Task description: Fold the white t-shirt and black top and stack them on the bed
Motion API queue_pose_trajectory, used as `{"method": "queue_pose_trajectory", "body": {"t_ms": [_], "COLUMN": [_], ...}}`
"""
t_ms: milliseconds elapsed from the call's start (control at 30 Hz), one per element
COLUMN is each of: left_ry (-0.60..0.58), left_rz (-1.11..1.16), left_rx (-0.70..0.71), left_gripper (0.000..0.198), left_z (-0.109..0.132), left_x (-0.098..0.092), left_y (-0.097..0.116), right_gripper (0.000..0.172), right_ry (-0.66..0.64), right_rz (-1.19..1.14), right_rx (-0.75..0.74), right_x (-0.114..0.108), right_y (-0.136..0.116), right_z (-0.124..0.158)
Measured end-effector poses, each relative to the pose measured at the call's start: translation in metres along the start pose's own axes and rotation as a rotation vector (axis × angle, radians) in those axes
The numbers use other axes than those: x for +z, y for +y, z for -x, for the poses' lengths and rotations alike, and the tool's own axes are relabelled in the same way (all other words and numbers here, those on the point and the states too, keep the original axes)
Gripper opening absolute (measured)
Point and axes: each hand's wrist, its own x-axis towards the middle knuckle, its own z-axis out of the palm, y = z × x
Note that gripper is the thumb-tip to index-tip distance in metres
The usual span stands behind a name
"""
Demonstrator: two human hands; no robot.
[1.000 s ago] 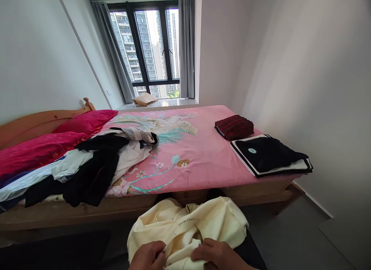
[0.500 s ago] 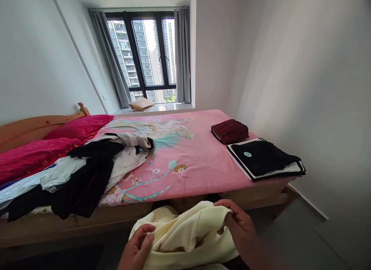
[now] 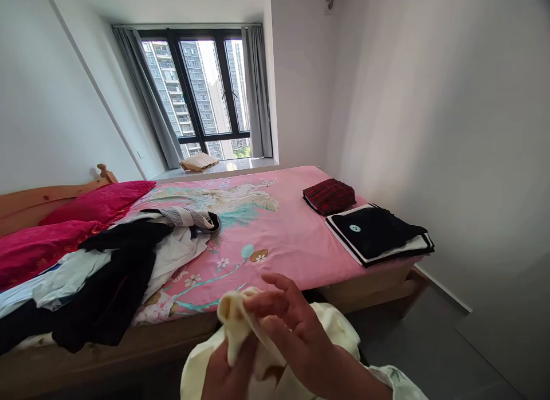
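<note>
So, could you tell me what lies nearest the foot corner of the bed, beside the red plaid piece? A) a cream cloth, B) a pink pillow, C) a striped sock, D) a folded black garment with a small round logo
D: the folded black garment with its round logo lies at the bed corner, right next to the red plaid piece.

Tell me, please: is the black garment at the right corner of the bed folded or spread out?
Folded. The black garment lies as a flat, neat rectangle on a white layer with a dark border, beside the folded red plaid piece.
</note>
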Motion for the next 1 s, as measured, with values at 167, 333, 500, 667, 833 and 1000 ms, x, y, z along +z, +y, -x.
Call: {"method": "queue_pose_trajectory", "body": {"t_ms": [167,333,500,667,833,1000], "left_ry": [0.084,0.089,-0.248,-0.004,-0.136,-0.518], "left_rz": [0.435,0.581,0.359,-0.103,-0.361,-0.235], "left_rx": [-0.291,-0.197,-0.302,0.039,0.5,0.124], "left_gripper": [0.062,0.049,0.056,0.087,0.105,0.025], "left_z": [-0.018,-0.027,-0.058,-0.065,-0.03,-0.024], "left_x": [-0.014,-0.05,-0.065,-0.061,-0.023,0.013], "left_y": [0.032,0.06,0.014,-0.022,0.027,0.065], "right_gripper": [0.055,0.03,0.024,0.022,0.028,0.022], "right_ry": [-0.027,0.023,0.162,0.219,-0.17,-0.11], "right_rz": [0.291,0.163,-0.444,-0.562,-0.25,0.339], "right_rx": [0.045,0.289,0.401,0.432,0.462,0.197], "right_x": [-0.012,-0.056,-0.096,-0.087,-0.039,-0.027], "right_y": [0.037,0.055,0.013,-0.009,-0.02,-0.04], "right_z": [0.011,0.011,-0.009,-0.025,-0.029,-0.035]}}
